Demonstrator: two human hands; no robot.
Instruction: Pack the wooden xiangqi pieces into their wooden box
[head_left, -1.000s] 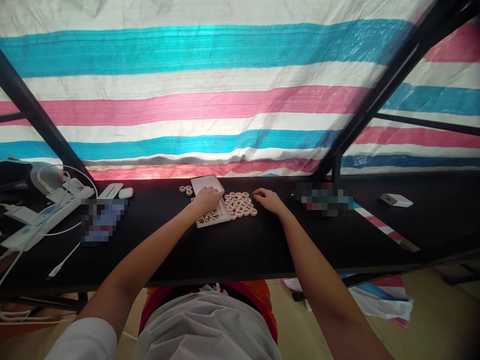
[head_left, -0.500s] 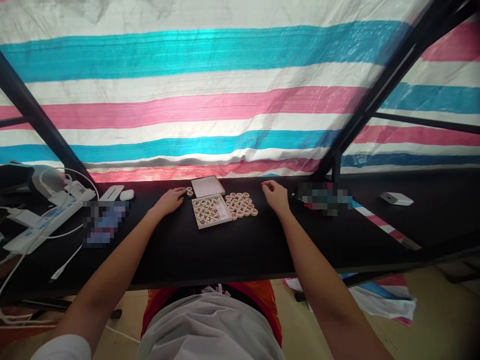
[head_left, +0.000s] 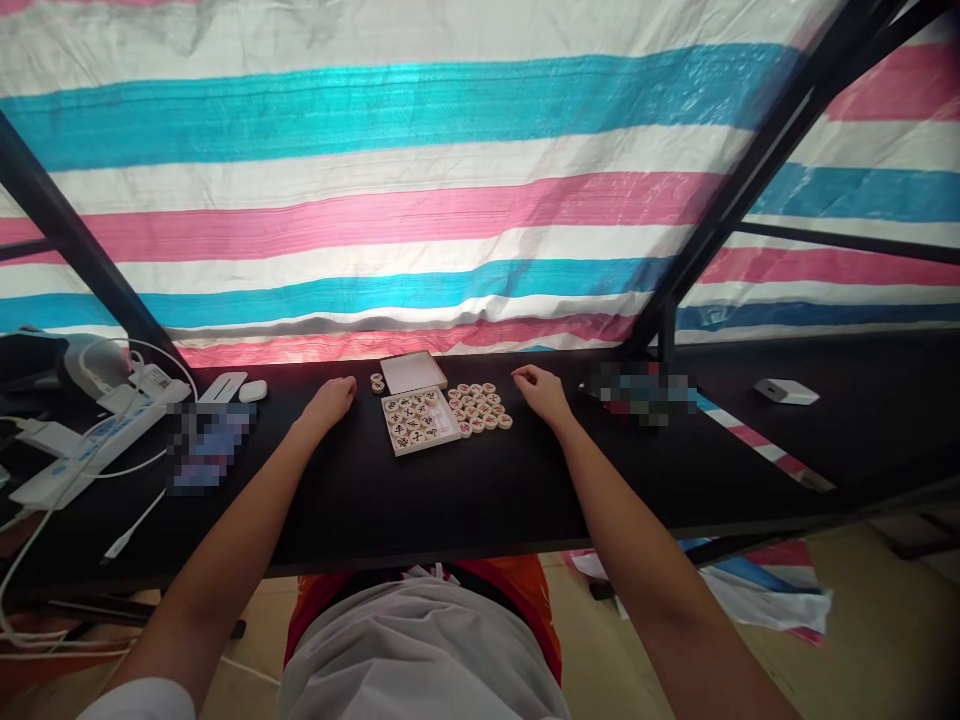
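My left hand (head_left: 331, 403) rests on the black table with its fingers curled in. Whatever it may hold is hidden. Just right of it lie two round Chinese chess pieces (head_left: 377, 388), apart from the fingers. In the middle, a shallow white box (head_left: 426, 446) holds several pieces with black characters (head_left: 411, 411), with a bare strip on its right side. Its pale lid (head_left: 412, 374) lies behind it. Beside the box, pieces with red characters (head_left: 481, 409) are laid in rows. My right hand (head_left: 543, 392), right of these rows, has bent, closed fingers and shows nothing in them.
On the left are a power strip (head_left: 97, 440) with cables, a white earbud case (head_left: 253, 391) and a blurred-out phone-like item (head_left: 214, 448). A blurred bundle (head_left: 641, 393) and a white adapter (head_left: 786, 391) lie on the right. A striped tarp (head_left: 420, 220) hangs behind the table (head_left: 480, 505).
My left hand has drawn back leftwards from the two loose pieces, and its fingers have curled in. My right hand has shifted slightly left, its fingers still bent.
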